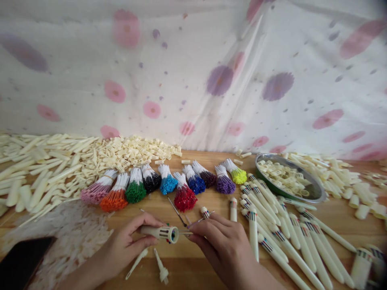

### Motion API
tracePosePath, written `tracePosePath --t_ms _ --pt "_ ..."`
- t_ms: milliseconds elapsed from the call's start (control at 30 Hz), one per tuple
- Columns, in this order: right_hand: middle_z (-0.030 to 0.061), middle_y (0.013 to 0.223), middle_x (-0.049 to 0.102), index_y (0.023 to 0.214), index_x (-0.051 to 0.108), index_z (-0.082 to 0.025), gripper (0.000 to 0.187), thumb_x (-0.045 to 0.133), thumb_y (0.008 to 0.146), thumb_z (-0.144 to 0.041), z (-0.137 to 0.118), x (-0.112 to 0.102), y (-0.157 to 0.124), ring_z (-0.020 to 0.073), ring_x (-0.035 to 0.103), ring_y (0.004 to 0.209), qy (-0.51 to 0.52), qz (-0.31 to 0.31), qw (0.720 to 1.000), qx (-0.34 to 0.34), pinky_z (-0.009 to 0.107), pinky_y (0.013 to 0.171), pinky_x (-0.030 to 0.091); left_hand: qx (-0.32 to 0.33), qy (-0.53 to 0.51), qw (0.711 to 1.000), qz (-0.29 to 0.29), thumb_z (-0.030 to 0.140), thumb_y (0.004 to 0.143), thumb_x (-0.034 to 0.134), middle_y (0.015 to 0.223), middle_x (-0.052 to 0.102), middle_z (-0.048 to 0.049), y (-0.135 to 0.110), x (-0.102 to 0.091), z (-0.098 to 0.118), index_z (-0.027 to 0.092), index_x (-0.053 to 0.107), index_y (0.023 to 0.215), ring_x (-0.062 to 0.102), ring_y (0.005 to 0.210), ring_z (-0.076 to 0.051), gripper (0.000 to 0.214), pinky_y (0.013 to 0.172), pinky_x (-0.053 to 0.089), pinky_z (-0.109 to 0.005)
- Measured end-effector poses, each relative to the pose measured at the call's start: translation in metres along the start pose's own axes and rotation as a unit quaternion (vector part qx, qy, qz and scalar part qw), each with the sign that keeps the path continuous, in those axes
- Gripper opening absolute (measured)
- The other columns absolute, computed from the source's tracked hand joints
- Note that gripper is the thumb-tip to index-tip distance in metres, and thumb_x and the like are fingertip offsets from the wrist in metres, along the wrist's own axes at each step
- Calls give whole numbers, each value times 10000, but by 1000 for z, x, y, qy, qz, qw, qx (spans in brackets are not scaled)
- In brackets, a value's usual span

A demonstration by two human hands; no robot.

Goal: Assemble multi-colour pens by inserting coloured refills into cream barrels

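Pinched in my left hand (130, 237) is a cream multicolour pen barrel (161, 233) with dark slots around its end. Its open end faces right, and coloured bits show inside. My right hand (222, 243) has its fingers closed on a thin pen refill (184, 233), whose tip is at the barrel's mouth; I cannot tell whether it is inside. Another thin stick sticks out near those fingers. Beyond the hands lie a loose refill (177, 211) and a short slotted pen part (204, 212). Two cream plastic pieces, a slim one (136, 264) and a wider one (161, 269), lie below the barrel.
Refill bundles, including a red one (184, 197), stretch across the wooden table (187, 257). Cream parts (60, 157) pile up at left, near clear plastic pieces (72, 233) and a dark phone (22, 262). Assembled pens (290, 237) and a metal bowl (320, 195) are at right.
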State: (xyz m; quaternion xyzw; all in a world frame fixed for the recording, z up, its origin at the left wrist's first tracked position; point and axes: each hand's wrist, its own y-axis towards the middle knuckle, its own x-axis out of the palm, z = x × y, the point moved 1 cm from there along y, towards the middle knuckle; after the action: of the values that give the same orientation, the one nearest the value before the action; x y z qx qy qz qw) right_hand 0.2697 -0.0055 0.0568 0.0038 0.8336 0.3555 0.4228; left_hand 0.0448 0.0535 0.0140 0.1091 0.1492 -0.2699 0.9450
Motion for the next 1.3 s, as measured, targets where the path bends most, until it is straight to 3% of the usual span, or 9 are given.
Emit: tracePosePath --t_ms 133,300,500,600,767,967,1300 --pt "16 639 645 818 592 -171 142 484 910 -168 -2 -1 -1 121 562 574 9 -13 1000 -9 221 543 419 74 79 994 2 114 792 595 964 726 -46 0 2 3 224 637 890 670 926 -198 153 807 529 -318" --pt "51 757 677 916 575 -141 100 492 883 -96 -1 -4 -7 141 561 630 -10 -31 997 -72 252 577 428 175 180 968 13 114 840 554 974 726 -36 -2 5 5 239 625 974 667 928 -182 197 816 516 -297" --pt "86 873 694 1038 565 -114 176 516 869 -97 6 -7 -13 168 595 706 -53 -47 991 -111 281 599 457 216 220 949 71 88 839 550 987 713 -31 -4 6 12 252 597 997 661 905 -174 233 809 501 -302" --pt "79 853 697 1040 560 -121 168 541 873 -128 4 -10 -10 165 600 690 -60 -38 992 -103 278 614 472 204 160 963 78 61 815 567 957 718 -17 -3 6 14 255 597 962 670 885 -166 245 770 524 -277" --pt "61 801 689 968 574 -131 95 533 884 -148 -3 -13 -4 143 592 659 -44 -12 994 -97 253 597 472 109 8 992 58 46 784 588 943 724 -22 -2 8 9 238 621 890 680 896 -177 222 776 543 -285" --pt "53 781 681 926 580 -114 65 543 873 -124 -4 -14 -3 136 566 629 -31 7 995 -95 255 570 457 46 -108 993 28 73 759 636 923 739 -7 1 11 10 249 667 862 677 915 -173 207 772 552 -260" --pt "48 783 677 936 562 -121 65 538 876 -114 -6 -11 -5 135 552 635 -5 7 996 -84 251 566 445 20 -135 990 28 51 739 654 908 741 4 2 13 13 245 674 834 676 919 -155 217 793 541 -236"
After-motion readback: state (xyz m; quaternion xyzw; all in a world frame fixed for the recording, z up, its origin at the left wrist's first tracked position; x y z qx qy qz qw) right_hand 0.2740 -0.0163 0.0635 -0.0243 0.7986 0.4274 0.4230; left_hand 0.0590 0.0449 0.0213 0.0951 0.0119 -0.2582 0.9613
